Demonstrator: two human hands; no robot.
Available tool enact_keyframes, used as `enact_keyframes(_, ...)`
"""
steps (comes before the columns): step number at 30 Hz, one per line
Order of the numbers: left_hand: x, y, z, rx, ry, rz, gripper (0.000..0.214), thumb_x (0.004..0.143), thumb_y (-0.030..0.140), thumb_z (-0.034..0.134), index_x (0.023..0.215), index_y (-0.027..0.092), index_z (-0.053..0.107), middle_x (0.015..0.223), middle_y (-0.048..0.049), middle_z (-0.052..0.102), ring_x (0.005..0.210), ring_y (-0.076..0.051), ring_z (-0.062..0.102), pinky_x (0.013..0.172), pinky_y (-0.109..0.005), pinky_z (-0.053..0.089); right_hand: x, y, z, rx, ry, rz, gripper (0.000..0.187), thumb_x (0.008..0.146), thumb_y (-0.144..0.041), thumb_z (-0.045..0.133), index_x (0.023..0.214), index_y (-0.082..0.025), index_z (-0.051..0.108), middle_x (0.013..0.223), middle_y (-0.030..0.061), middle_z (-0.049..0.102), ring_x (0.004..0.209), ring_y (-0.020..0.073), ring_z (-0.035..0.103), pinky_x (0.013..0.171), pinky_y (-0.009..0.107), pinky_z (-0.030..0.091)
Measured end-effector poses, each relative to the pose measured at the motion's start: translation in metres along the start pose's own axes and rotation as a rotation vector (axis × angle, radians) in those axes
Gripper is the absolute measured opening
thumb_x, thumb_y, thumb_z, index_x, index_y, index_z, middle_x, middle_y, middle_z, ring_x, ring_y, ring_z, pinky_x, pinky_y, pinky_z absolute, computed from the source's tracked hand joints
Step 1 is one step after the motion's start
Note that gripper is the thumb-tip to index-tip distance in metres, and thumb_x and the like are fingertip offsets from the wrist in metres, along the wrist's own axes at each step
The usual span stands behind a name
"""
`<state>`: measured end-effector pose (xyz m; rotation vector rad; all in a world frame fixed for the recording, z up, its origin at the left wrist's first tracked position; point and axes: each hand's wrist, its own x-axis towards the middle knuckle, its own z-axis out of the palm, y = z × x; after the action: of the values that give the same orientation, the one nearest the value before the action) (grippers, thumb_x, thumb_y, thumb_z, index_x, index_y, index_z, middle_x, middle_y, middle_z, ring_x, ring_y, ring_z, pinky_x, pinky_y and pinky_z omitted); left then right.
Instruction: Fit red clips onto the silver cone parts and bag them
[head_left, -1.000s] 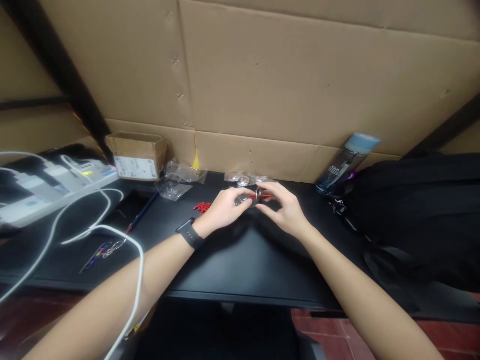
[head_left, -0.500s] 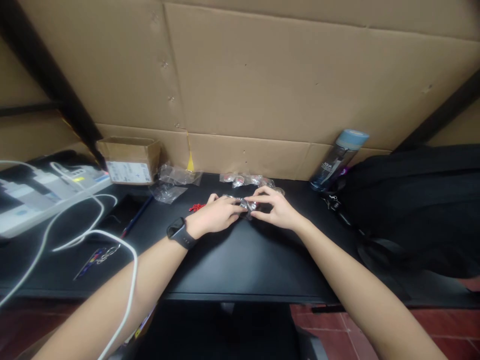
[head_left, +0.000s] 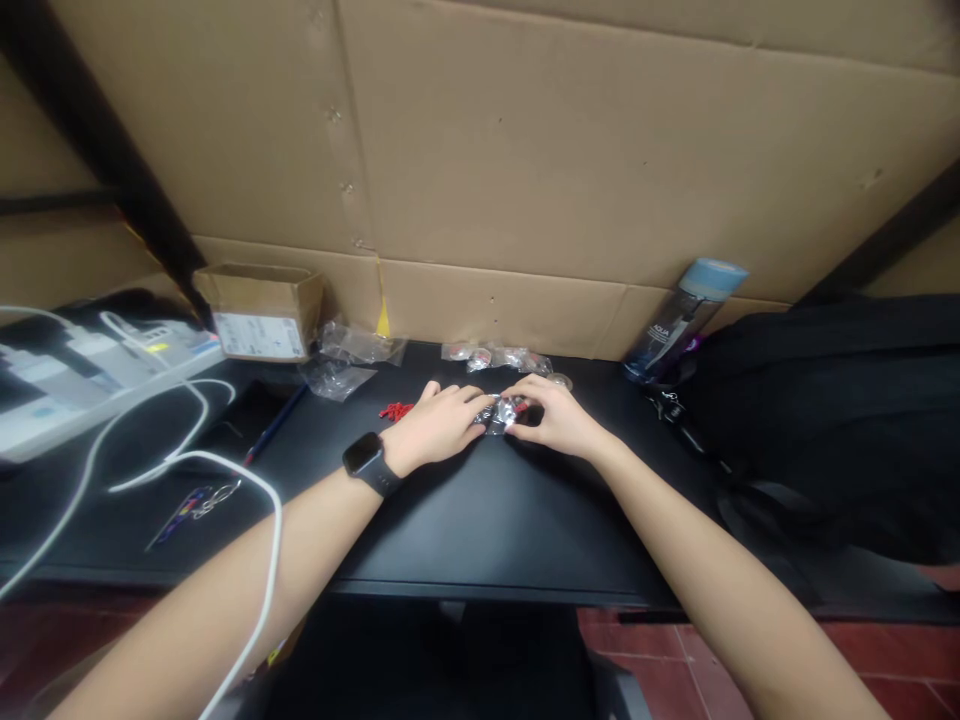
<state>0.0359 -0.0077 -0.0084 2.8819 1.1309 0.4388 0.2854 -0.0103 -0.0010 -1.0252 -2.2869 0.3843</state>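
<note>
My left hand [head_left: 439,425], with a black watch on the wrist, lies low on the black desk [head_left: 480,520], its fingertips pressed on a small clear plastic packet [head_left: 501,414] that shows a bit of red and silver inside. My right hand [head_left: 553,418] meets it from the right, fingers pinched on the same packet. A small pile of red pieces [head_left: 396,410] lies just left of my left hand. More small clear packets [head_left: 491,356] lie in a row behind my hands, by the cardboard wall.
A small cardboard box [head_left: 262,312] and crumpled clear bags [head_left: 349,358] sit at the back left. White cables [head_left: 187,440] and a power strip [head_left: 82,375] lie left. A water bottle [head_left: 686,320] leans on a black bag [head_left: 840,420] at right.
Both hands have come down from a raised pinch onto the desk. They now press the small packet against the surface, slightly nearer the back wall.
</note>
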Motion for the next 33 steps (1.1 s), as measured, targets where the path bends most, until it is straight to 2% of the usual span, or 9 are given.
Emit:
enact_keyframes(5,0.000,0.001,0.002,0.054,-0.006,-0.001,0.037,0.103,0.026,0.047,0.140,0.026,0.055,0.135,-0.0122,0.065,0.116,-0.030,0.062,0.092,-0.044,0.037,0.002,-0.004,-0.005,-0.054,0.024,-0.013,0.040,0.078,-0.023,0.082,0.116,-0.022,0.073,0.111,0.0079,0.068,0.097,0.0225,0.069,0.092,0.041,0.058)
enact_keyframes(14,-0.001,0.002,-0.001,0.059,-0.037,-0.023,0.037,0.100,0.025,0.051,0.136,0.027,0.060,0.130,-0.0122,0.066,0.112,-0.031,0.060,0.093,-0.045,0.038,0.002,-0.004,-0.008,-0.091,0.051,-0.050,0.042,0.078,-0.022,0.081,0.119,-0.024,0.073,0.114,0.0084,0.069,0.102,0.0249,0.069,0.094,0.043,0.057)
enact_keyframes(18,-0.003,0.003,-0.007,0.087,-0.041,-0.032,0.040,0.096,0.028,0.054,0.135,0.028,0.063,0.123,-0.0128,0.066,0.110,-0.033,0.055,0.091,-0.046,0.038,0.001,-0.004,-0.011,-0.061,0.011,-0.031,0.041,0.077,-0.023,0.082,0.117,-0.024,0.074,0.112,0.0074,0.069,0.094,0.0223,0.070,0.089,0.041,0.058)
enact_keyframes(23,-0.007,0.001,-0.017,0.088,-0.066,-0.032,0.053,0.086,0.034,0.063,0.139,0.037,0.062,0.113,-0.0115,0.063,0.106,-0.035,0.050,0.089,-0.048,0.038,0.000,-0.008,-0.011,-0.003,-0.068,-0.036,0.044,0.077,-0.022,0.082,0.120,-0.024,0.074,0.112,0.0076,0.069,0.098,0.0226,0.070,0.090,0.040,0.059)
enact_keyframes(26,-0.007,-0.001,-0.020,0.064,-0.097,-0.027,0.053,0.084,0.037,0.065,0.137,0.040,0.063,0.110,-0.0102,0.062,0.105,-0.034,0.049,0.091,-0.048,0.038,0.000,-0.010,-0.010,0.013,-0.080,-0.039,0.045,0.076,-0.021,0.081,0.120,-0.025,0.075,0.113,0.0073,0.069,0.095,0.0218,0.070,0.087,0.039,0.060)
enact_keyframes(29,-0.005,-0.004,-0.016,0.055,-0.105,-0.017,0.044,0.088,0.035,0.062,0.132,0.037,0.066,0.110,-0.0096,0.063,0.105,-0.033,0.048,0.091,-0.046,0.038,0.000,-0.010,-0.008,0.035,-0.080,-0.043,0.045,0.076,-0.021,0.081,0.121,-0.026,0.075,0.113,0.0070,0.070,0.092,0.0210,0.071,0.085,0.038,0.061)
enact_keyframes(33,0.001,-0.007,-0.006,0.070,-0.063,-0.006,0.035,0.100,0.022,0.045,0.123,0.031,0.069,0.106,-0.0099,0.064,0.104,-0.030,0.049,0.087,-0.043,0.037,0.001,-0.009,-0.005,0.042,-0.090,-0.016,0.039,0.077,-0.022,0.082,0.115,-0.023,0.077,0.110,0.0073,0.072,0.087,0.0201,0.071,0.081,0.037,0.062)
